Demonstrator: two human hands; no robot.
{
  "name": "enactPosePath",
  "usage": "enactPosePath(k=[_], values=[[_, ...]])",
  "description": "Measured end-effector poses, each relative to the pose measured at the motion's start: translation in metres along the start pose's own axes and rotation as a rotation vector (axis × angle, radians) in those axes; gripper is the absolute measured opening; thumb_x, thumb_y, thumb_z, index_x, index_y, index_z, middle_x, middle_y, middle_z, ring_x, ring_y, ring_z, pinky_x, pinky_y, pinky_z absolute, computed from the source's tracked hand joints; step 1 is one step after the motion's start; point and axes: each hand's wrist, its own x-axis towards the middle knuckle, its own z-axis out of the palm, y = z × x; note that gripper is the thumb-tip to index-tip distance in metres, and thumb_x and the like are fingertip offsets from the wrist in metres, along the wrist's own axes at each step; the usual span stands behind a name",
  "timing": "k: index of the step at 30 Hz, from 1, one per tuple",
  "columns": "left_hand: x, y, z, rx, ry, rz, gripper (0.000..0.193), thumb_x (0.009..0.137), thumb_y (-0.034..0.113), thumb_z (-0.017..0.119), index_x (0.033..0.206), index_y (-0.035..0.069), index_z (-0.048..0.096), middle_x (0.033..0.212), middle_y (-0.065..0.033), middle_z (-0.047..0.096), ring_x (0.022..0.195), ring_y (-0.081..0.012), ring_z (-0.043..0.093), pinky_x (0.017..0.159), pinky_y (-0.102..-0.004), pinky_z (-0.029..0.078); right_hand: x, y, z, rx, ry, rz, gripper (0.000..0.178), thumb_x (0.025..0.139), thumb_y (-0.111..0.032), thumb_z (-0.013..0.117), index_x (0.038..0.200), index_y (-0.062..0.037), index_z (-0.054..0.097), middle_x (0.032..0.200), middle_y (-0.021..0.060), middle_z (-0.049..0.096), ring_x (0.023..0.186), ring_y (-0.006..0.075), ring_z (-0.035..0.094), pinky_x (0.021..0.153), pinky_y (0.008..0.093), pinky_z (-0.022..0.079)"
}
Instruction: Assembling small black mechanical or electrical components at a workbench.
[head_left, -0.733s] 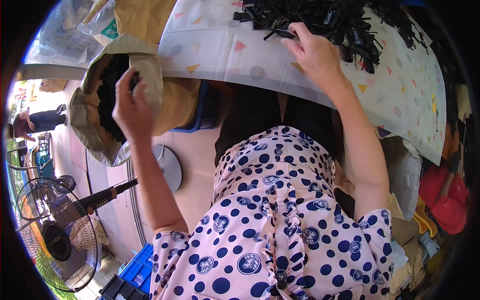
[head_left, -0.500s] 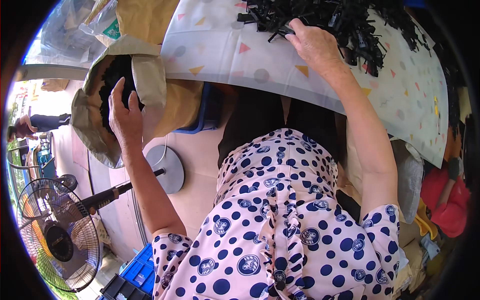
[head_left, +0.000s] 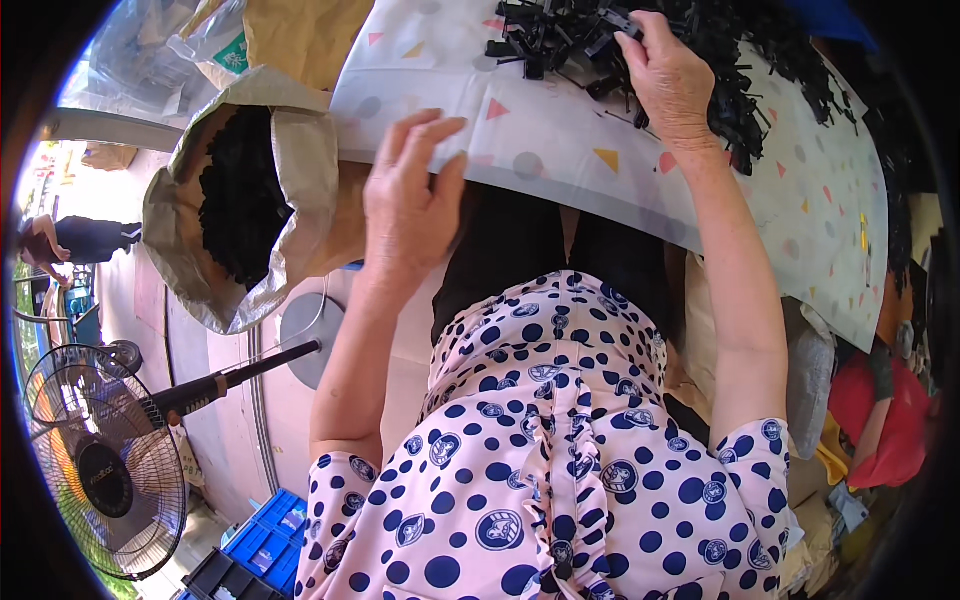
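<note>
At the far side, my right hand [head_left: 672, 82] pinches a small black plastic part [head_left: 617, 22] at the near edge of a heap of black plastic parts [head_left: 700, 45]. The heap lies on a white tablecloth [head_left: 560, 135] printed with coloured triangles and dots. My left hand [head_left: 412, 190] is over the table's near left edge, fingers apart, holding nothing. To its left stands an open woven sack [head_left: 312, 150], its rim folded out, with many black parts [head_left: 243, 200] inside. The exact shape of the pinched part is partly hidden by my fingers.
A standing fan [head_left: 105, 480] is at the lower left, its pole reaching toward a round base [head_left: 310, 335]. Blue crates [head_left: 265, 540] sit below it. Brown paper [head_left: 300, 45] and clear plastic bags [head_left: 130, 65] lie at the upper left. A person in red [head_left: 890, 420] is at the right edge.
My left hand has moved right, from over the sack to the table's edge. My right hand has shifted slightly right and away, now with a black part between its fingers.
</note>
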Motion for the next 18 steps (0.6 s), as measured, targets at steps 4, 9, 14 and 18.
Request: enactPosePath(k=[4,9,14,18], values=[[0.001,0.007,0.013,-0.279,-0.129,-0.148,0.029,0.087,0.011,0.061,0.115,0.005,0.058,0.109,-0.0132,0.060,0.082,-0.0211,0.061,0.066,-0.0301,0.049,-0.003,0.011,0.004,0.418,0.028,0.287,0.020,0.086,-0.015,0.067,0.103,-0.0094,0.059,0.068,-0.0019,0.055,0.057,0.0106,0.051,0.054,0.0234,0.042],[0.017,0.019,0.012,-0.774,-0.286,-0.469,0.043,0.095,0.029,0.054,0.125,-0.002,0.052,0.107,-0.0117,0.062,0.072,-0.0124,0.061,0.059,-0.0231,0.046,-0.023,-0.018,-0.027,0.962,-0.273,0.489,0.022,0.088,-0.005,0.063,0.108,-0.0036,0.056,0.072,-0.0047,0.047,0.065,0.0031,0.043,0.059,0.0190,0.038],[0.010,0.007,0.026,-1.107,-0.445,-0.626,0.051,0.096,0.037,0.053,0.126,-0.004,0.051,0.105,-0.0131,0.063,0.071,-0.0115,0.062,0.057,-0.0190,0.045,-0.054,-0.053,-0.069,0.923,-0.482,0.304,0.027,0.084,0.002,0.063,0.109,-0.0067,0.057,0.078,-0.0020,0.053,0.067,0.0069,0.049,0.063,0.0200,0.041],[-0.002,0.008,0.032,-1.206,-0.612,-0.671,0.046,0.097,0.036,0.051,0.123,-0.001,0.054,0.096,-0.0116,0.066,0.068,-0.0105,0.063,0.054,-0.0168,0.047,-0.078,-0.062,-0.074,1.012,-0.492,0.152,0.028,0.083,0.005,0.062,0.108,-0.0049,0.057,0.085,0.0067,0.061,0.078,0.0143,0.062,0.069,0.0245,0.049]])
